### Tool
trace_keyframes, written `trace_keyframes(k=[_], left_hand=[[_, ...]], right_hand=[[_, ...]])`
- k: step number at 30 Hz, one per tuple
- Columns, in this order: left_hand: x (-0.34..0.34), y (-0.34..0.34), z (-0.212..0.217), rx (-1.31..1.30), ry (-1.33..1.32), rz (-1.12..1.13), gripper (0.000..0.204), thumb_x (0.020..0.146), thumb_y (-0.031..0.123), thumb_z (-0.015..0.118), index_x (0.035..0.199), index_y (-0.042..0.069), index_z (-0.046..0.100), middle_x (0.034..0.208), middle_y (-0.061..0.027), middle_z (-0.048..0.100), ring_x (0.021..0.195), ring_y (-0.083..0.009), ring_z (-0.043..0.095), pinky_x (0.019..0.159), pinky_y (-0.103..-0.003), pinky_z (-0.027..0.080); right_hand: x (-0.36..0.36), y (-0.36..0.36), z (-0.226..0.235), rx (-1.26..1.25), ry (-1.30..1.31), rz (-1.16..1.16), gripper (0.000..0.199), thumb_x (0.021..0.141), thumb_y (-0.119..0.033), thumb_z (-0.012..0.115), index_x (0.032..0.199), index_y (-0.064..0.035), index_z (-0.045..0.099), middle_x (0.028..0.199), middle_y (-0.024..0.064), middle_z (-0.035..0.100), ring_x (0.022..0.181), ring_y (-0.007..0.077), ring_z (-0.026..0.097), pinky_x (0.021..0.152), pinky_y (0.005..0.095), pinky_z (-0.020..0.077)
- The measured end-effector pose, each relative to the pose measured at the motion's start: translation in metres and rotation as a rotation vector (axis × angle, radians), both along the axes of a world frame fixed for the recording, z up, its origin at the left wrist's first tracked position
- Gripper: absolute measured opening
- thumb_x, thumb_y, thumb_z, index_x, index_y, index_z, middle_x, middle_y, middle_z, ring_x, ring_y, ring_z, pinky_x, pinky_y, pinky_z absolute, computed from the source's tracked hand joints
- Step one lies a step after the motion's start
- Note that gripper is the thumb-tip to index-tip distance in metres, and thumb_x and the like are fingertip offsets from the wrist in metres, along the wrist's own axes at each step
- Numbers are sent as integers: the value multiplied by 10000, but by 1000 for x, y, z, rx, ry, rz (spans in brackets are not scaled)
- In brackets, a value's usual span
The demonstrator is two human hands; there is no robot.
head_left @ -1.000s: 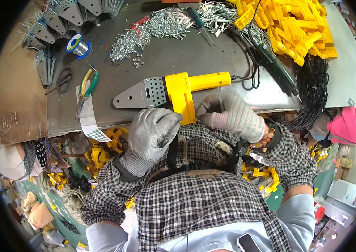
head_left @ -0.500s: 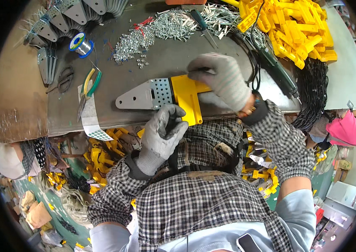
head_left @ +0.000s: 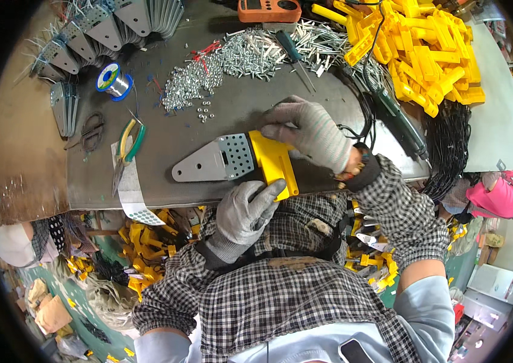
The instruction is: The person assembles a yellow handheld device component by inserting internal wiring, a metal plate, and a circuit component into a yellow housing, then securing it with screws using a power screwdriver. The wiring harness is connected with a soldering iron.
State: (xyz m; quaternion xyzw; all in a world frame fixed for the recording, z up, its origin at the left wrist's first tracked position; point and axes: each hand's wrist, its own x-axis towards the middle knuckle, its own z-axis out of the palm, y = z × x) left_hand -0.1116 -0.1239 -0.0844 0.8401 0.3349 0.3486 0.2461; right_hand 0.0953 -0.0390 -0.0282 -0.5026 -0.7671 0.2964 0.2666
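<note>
A grey metal plate [head_left: 203, 163] with a rounded, narrowing end and a perforated section lies on the table, its wide end joined to a yellow plastic handle [head_left: 276, 158]. My left hand [head_left: 243, 219], in a grey-coated glove, grips the handle's near end between finger and thumb. Over the far end of the handle, my right hand [head_left: 316, 132] in a striped knit glove has its fingers curled and drawn together. Whatever sits at those fingertips is hidden or too small to make out. Part of the handle runs under the right hand.
Loose nuts [head_left: 187, 85] and screws [head_left: 250, 51] are heaped beyond the work, beside a screwdriver [head_left: 296, 57]. A power screwdriver [head_left: 398, 124] and yellow handles [head_left: 432, 54] lie at right. Pliers [head_left: 129, 142], scissors [head_left: 92, 132] and a solder spool [head_left: 114, 81] are at left.
The whole view has tilted, showing more of the orange meter at the top. My left fingers have come onto the handle's near end. My right hand stays at its far end.
</note>
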Motion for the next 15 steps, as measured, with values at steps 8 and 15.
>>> trace_keyframes(k=[8,15], left_hand=[[9,89,72,189,111,92,207,804,92,711,1000,38,675,972,-131,675,836,-330,648,744,-397,515],[66,221,23,315,756,-38,119,847,151,572,883,86,664,837,-105,655,819,-274,674,679,-373,540]], right_hand=[[65,86,-29,602,-1018,-38,158,764,-132,664,900,-52,672,841,80,648,789,311,640,678,404,543],[49,63,3,263,-476,-349,173,871,-184,619,908,-17,638,875,181,677,825,345,672,699,435,530]])
